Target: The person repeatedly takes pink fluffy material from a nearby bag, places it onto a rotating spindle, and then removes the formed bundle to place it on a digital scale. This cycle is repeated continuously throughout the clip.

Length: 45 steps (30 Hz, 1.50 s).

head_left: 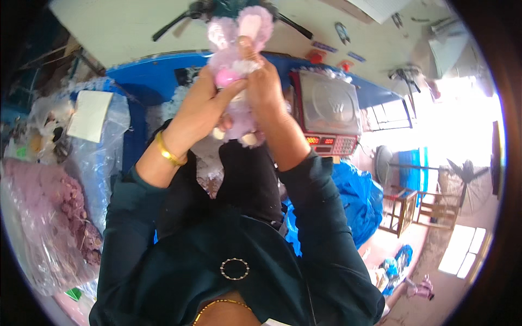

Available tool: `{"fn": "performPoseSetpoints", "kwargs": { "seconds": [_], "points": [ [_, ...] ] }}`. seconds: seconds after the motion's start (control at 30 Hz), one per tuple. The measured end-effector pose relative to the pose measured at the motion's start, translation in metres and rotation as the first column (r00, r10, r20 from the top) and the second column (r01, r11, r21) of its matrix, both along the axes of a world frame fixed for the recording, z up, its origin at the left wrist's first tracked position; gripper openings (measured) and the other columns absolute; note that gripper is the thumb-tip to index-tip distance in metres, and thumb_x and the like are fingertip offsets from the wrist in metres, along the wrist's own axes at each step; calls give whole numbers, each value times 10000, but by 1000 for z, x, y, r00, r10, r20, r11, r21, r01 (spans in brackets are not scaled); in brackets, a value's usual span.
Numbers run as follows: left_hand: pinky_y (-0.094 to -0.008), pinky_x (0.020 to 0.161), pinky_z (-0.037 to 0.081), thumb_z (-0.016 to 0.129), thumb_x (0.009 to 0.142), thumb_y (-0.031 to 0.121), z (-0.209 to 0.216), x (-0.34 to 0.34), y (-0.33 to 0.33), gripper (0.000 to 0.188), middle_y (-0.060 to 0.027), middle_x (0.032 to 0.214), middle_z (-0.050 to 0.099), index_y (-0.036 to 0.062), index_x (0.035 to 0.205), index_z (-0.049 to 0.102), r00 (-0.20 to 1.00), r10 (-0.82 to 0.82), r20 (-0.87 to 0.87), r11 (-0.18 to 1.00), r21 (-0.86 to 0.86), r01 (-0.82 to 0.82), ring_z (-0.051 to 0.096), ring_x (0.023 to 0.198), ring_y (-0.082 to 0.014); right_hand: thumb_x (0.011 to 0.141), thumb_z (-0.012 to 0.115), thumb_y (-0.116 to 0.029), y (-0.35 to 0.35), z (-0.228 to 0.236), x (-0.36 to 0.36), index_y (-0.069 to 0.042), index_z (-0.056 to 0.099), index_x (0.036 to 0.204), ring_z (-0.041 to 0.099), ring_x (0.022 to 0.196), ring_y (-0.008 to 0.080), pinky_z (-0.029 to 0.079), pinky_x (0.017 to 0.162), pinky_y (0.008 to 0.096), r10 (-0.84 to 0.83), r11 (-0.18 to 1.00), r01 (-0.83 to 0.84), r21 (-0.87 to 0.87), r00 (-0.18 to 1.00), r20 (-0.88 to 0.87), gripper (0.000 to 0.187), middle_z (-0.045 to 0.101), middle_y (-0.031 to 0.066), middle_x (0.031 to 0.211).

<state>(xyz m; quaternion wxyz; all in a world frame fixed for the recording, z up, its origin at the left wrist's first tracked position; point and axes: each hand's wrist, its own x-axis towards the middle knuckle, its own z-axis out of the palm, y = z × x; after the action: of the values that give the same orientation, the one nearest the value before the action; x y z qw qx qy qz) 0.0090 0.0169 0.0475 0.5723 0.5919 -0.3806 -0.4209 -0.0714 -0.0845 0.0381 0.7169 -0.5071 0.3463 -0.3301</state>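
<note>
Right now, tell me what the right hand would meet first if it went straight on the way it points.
The lilac plush rabbit, which the right hand already holds. Past that, the dark tabletop device seems next in line, though depth is unclear.

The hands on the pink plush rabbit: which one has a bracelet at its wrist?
The person's left hand. A gold-coloured bracelet circles its wrist, whereas the right hand, also holding the plush rabbit, has a bare wrist.

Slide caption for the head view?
Left hand and right hand holding a lilac plush rabbit near a digital scale.
</note>
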Motion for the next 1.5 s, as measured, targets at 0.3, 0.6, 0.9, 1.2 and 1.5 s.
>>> {"fn": "performPoseSetpoints", "kwargs": {
  "seconds": [0.3, 0.6, 0.9, 1.2, 1.5],
  "points": [
    [-275, 816, 463, 472, 980, 271, -38, -22, 44, 447, -115, 1186, 524, -2, 1322, 383, 997, -29, 71, 996, -88, 36, 538, 1013, -167, 631, 869, -289, 29, -13, -75, 14, 364, 1342, 491, 1167, 216, 385, 1004, 335, 365, 893, -348, -284, 931, 8, 923, 535, 158, 1231],
    [-331, 837, 494, 412, 1001, 323, -62, -18, 76, 421, -164, 1236, 543, 10, 1279, 451, 928, -221, -299, 959, 109, 263, 605, 984, -219, 611, 857, -316, -170, -88, -240, -3, 541, 1192, 631, 909, 201, 519, 769, 313, -42, 914, -171, -368, 862, -505, 731, 656, 118, 1039],
    [-273, 778, 508, 446, 995, 255, -97, -8, 99, 277, -107, 1049, 635, 29, 1118, 551, 907, -105, -408, 940, 258, 225, 622, 884, -160, 656, 759, -589, -222, -81, -298, 13, 485, 1308, 535, 1157, 288, 435, 942, 352, -487, 817, -89, -570, 423, -764, 929, 549, 245, 1243],
    [-244, 739, 491, 512, 970, 256, -119, -15, 107, 246, -85, 960, 658, 31, 1031, 588, 875, 76, -478, 955, 288, 75, 621, 834, -140, 621, 777, -569, -214, -65, -261, 31, 597, 1170, 587, 964, 244, 497, 747, 391, -201, 976, 134, -171, 262, -944, 833, 610, 124, 1140],
    [-273, 782, 496, 656, 862, 119, -115, -42, 97, 314, -111, 1052, 621, -4, 1126, 537, 882, -56, -467, 965, 201, 168, 609, 890, -161, 585, 855, -181, -77, -93, -156, -8, 627, 1088, 633, 874, 156, 524, 774, 335, 49, 965, -158, -209, 893, -447, 579, 669, 60, 980]
  ]
}}
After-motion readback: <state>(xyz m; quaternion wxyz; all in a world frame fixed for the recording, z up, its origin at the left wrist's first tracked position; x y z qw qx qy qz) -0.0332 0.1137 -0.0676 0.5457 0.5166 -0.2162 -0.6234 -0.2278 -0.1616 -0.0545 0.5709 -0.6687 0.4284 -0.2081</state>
